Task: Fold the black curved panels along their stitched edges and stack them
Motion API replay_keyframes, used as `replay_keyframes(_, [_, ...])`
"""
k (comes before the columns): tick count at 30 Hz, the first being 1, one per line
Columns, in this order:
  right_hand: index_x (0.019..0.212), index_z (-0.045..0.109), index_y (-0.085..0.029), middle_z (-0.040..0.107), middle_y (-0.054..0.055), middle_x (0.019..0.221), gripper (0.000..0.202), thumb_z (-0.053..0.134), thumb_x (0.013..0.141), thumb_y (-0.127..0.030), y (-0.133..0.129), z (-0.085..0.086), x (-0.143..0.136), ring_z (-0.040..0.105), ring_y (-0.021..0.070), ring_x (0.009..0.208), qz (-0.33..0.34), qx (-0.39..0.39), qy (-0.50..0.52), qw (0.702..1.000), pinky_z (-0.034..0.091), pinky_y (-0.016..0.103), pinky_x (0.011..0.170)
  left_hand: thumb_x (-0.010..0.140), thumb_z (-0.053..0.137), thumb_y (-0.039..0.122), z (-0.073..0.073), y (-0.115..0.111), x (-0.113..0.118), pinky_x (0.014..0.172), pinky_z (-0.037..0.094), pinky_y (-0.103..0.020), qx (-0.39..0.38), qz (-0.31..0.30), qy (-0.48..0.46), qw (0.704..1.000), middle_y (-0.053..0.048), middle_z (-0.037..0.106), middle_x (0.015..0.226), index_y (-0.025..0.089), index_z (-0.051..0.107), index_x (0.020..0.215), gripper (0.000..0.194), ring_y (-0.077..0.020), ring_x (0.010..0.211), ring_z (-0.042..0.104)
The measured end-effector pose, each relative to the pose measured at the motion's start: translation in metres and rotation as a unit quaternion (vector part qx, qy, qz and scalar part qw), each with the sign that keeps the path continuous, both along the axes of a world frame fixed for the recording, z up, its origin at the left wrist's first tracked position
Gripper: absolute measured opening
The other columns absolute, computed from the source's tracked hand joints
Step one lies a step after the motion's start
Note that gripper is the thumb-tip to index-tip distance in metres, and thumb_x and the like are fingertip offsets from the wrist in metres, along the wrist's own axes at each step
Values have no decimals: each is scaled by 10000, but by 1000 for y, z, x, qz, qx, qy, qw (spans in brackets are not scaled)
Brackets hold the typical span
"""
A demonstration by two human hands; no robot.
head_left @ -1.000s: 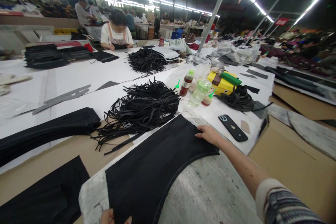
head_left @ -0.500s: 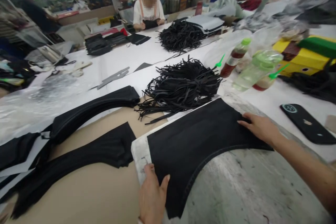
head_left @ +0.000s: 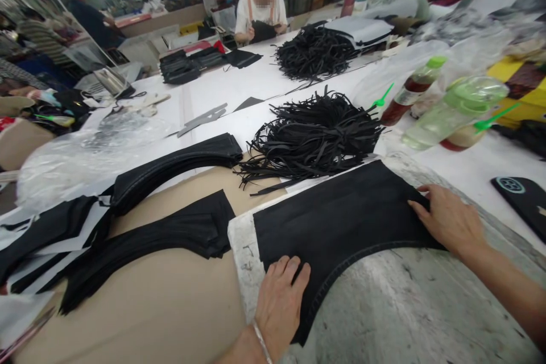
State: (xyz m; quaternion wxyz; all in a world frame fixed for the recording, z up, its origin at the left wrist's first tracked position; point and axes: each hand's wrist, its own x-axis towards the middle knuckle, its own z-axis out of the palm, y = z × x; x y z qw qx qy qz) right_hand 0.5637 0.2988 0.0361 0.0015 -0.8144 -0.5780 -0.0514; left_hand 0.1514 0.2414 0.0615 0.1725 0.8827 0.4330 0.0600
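Note:
A black curved panel, like cut leather or fabric with stitching along its inner curve, lies flat on a worn whitish slab. On the panel's lower left end rests my left hand, palm down, fingers laid over the edge and a bracelet at the wrist. My right hand touches the right edge, thumb on the panel and a small gap between thumb and forefinger. Left of the slab lie a stack of similar black pieces and another curved stack behind it.
A bundle of black strips lies behind the slab, with another bundle farther back. Bottles, a green-lidded jug and a phone are at right. Clear plastic lies at left. A co-worker handles black material across the table.
My left hand has moved up and further onto the panel, its fingers now lying over the end. My right hand stays at the right edge. The view has shifted left.

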Motion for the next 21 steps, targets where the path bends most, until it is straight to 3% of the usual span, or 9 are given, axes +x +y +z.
replay_keyframes(6, [1035,539,-184,570,147,1012,299,319,957,-370,-3,8,-13,489,277,959,18,41,-51,998,268,360,684,826,413,41,-9,-2,-1,943,453,-426,29,-9,25,999,-66,531,1267,231,472,1306,519,-263,1140,472])
replay_keyframes(11, [968,542,-210,596,83,934,258,349,943,-379,-11,-3,-16,534,226,877,95,2,-21,995,310,330,694,836,423,58,-20,-7,-2,946,444,-429,68,-13,28,997,-87,514,1282,213,442,1330,518,-269,1145,464])
replay_keyframes(16, [1004,543,-187,599,118,959,313,301,941,-376,-17,-3,-17,537,270,910,88,14,-29,996,335,366,701,837,428,63,-28,-13,-1,965,421,-450,81,-14,15,997,-95,503,1292,195,416,1347,527,-276,1169,444])
replay_keyframes(18, [998,560,-194,599,117,983,323,311,936,-391,-17,5,-30,537,276,926,111,30,-12,993,350,381,716,845,439,75,-25,-15,0,970,417,-448,66,1,-5,998,-92,503,1286,200,435,1329,500,-268,1169,443])
replay_keyframes(21, [1005,598,-204,599,104,1011,313,356,931,-388,-17,20,-74,550,237,922,218,22,112,969,400,356,776,853,441,76,-14,-14,-2,976,412,-436,28,50,-46,997,-82,515,1253,211,475,1285,454,-249,1157,448])
